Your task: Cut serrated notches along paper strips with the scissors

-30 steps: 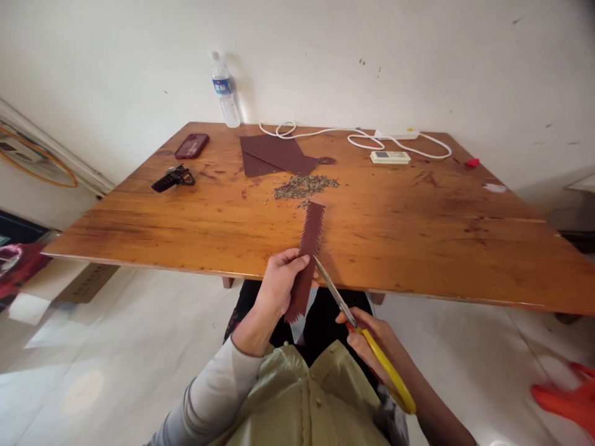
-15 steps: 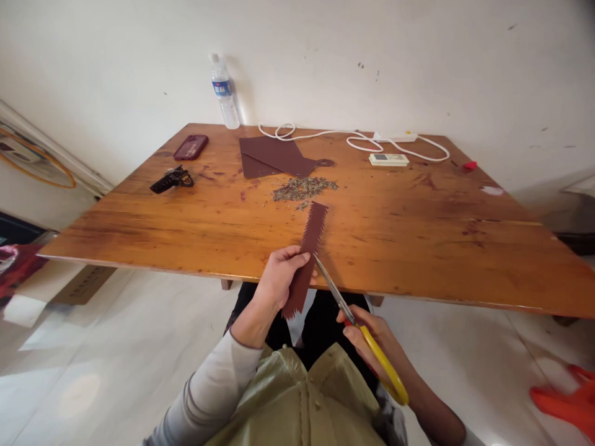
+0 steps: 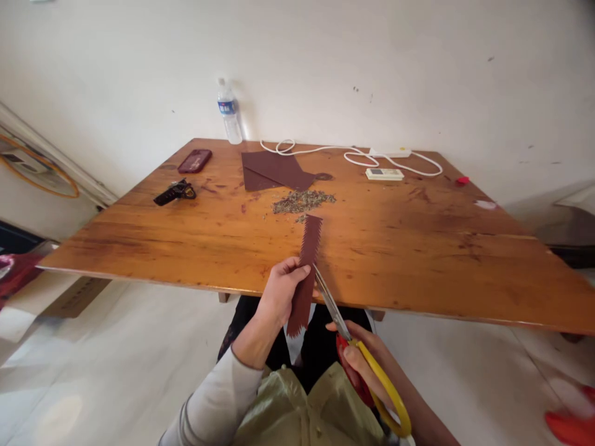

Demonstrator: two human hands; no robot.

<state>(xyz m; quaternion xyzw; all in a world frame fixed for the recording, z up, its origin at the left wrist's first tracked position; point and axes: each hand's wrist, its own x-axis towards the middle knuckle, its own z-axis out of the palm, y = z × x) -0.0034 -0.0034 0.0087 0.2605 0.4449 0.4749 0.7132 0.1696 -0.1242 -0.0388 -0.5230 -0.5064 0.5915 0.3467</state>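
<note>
Left hand (image 3: 279, 291) is pinching the paper strip (image 3: 308, 257) at its middle, just below frame centre. Right hand (image 3: 369, 365), lower right, is gripping the scissors (image 3: 332, 306), whose blade tips are meeting the strip's right edge beside my left thumb. I'm holding the strip's long axis pointing up-frame, over the table (image 3: 418, 260) edge. Clippings (image 3: 302, 201) are lying beyond it, then the brown sheets (image 3: 274, 168). The bottle (image 3: 230, 111) is standing at upper centre, its contents unclear.

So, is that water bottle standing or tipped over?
Upright: the bottle stands on its base at the table's far edge, cap on top.
</note>
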